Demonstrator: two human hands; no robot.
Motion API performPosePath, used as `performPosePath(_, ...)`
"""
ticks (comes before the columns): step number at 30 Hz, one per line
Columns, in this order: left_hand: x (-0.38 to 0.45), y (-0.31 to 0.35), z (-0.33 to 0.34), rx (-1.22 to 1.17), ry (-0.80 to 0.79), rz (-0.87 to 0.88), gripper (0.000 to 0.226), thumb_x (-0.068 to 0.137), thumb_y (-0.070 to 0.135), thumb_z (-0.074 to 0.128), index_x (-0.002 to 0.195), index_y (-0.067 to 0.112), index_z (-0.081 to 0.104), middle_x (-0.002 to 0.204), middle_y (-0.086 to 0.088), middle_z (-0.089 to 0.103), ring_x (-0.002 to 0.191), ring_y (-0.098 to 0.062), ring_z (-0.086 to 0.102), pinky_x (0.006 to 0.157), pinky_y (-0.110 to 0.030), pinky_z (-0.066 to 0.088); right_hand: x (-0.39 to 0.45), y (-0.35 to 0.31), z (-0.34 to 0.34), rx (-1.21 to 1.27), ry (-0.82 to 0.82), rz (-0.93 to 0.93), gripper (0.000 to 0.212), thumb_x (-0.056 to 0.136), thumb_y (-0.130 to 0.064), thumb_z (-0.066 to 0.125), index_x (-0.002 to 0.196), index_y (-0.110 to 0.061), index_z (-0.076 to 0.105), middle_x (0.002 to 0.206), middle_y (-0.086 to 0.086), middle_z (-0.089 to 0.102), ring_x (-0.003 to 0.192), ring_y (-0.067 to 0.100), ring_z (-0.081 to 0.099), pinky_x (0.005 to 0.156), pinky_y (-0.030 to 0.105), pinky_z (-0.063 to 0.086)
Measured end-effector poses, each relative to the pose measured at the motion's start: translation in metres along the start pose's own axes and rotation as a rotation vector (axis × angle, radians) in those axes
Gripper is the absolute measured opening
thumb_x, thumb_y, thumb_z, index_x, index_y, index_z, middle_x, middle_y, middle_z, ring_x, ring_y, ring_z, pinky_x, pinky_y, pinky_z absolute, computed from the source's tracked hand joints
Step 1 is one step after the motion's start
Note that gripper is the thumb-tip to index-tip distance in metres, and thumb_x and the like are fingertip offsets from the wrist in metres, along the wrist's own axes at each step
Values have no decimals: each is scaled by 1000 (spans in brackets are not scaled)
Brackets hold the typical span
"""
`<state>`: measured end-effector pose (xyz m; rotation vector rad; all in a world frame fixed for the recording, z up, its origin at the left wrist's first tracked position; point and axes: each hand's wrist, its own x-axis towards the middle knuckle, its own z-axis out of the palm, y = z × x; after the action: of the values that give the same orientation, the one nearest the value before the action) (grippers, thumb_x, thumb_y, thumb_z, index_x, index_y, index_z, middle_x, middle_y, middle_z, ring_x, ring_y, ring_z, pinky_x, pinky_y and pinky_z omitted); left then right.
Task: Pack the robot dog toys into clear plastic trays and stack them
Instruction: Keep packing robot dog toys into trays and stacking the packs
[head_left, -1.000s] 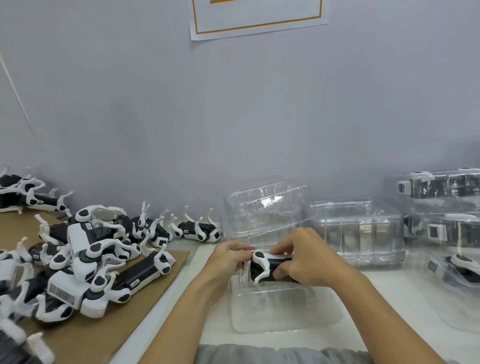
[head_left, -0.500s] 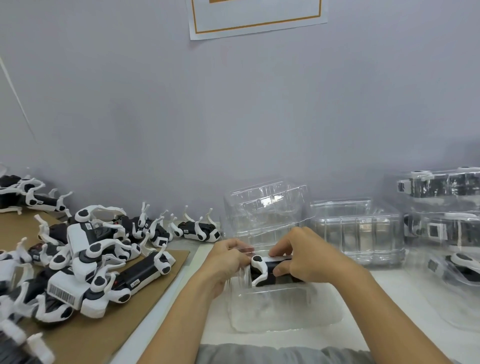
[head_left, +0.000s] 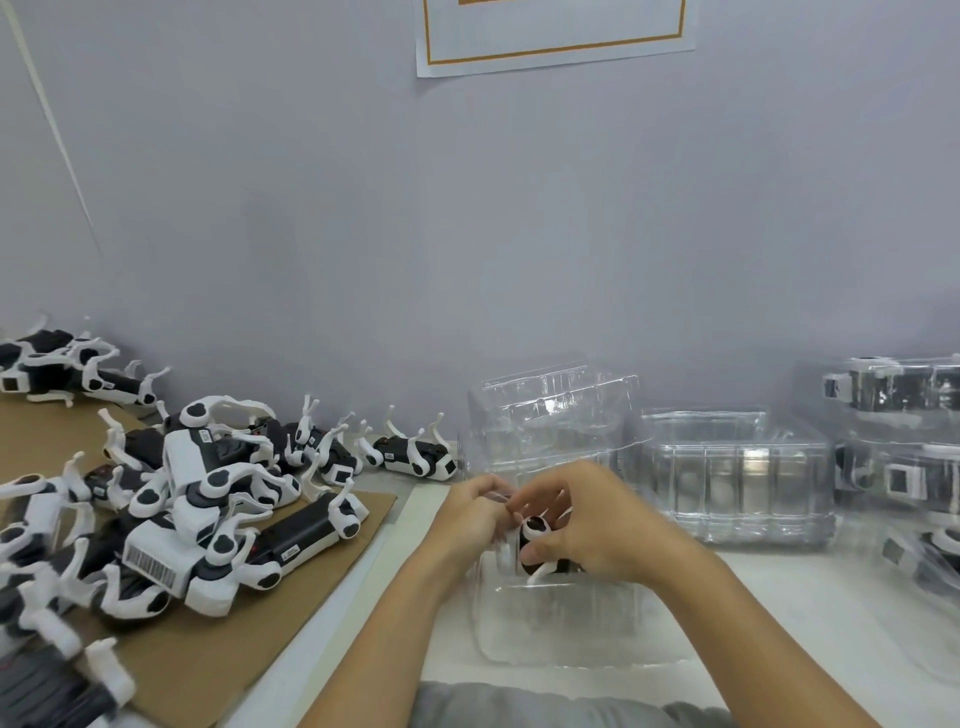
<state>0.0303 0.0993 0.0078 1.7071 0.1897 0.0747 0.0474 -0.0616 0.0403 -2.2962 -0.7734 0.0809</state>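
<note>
While right hand fingers grip the half-hidden robot dog, left hand fingers pinch blurred tray edge.

2 bare forearms, no sleeves or jewellery showing; a grey garment spans the frame's bottom edge.

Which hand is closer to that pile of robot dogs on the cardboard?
Left. The left hand is over the clear tray's left edge, on the pile's side; the right hand, gripping a toy dog, is farther right.

Black-white robot dog toy seated in open clear tray.
</note>
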Motion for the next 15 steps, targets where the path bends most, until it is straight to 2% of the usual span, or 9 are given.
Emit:
performPosePath(3,-2,1,-1,-5,9,18,28,54,11,56,80,15,66,85,-10,66,75,-23,58,78,-42,48,2,-4,7,-29,52,-4,41,65,-20,91,101,-32,75,93,-12,67,77,5,61,68,19,55)
performPosePath(7,0,0,-4,-2,13,17,32,55,11,56,85,12,67,88,-13,66,79,-26,59,79,-42,48,3,-6,9,-37,38,0,44,66,-20,91,104,-33,73,99,-11,69,83,4,62,79,25,55)
performPosePath(9,-1,1,-6,13,0,17,33,56,11,58,88,11,68,88,-12,66,78,-24,59,78,-41,48,2,-3,3,-3,-2,-4,41,70,-20,89,106,-33,73,101,-12,71,90,4,65,83,23,55)
performPosePath(12,2,2,-8,91,-23,23,22,74,1,62,92,12,68,93,-9,71,83,-22,64,80,-38,50,-1,1,-14,98,-92,-18,33,82,-16,79,109,-35,73,101,-15,74,94,-3,67,81,13,52)
performPosePath(15,7,2,-17,204,-74,25,27,85,-9,61,97,14,70,101,-4,75,95,-15,71,86,-32,54,-6,10,-36,76,-10,12,26,87,-17,75,103,-38,73,91,-13,75,87,-1,69,76,16,52)
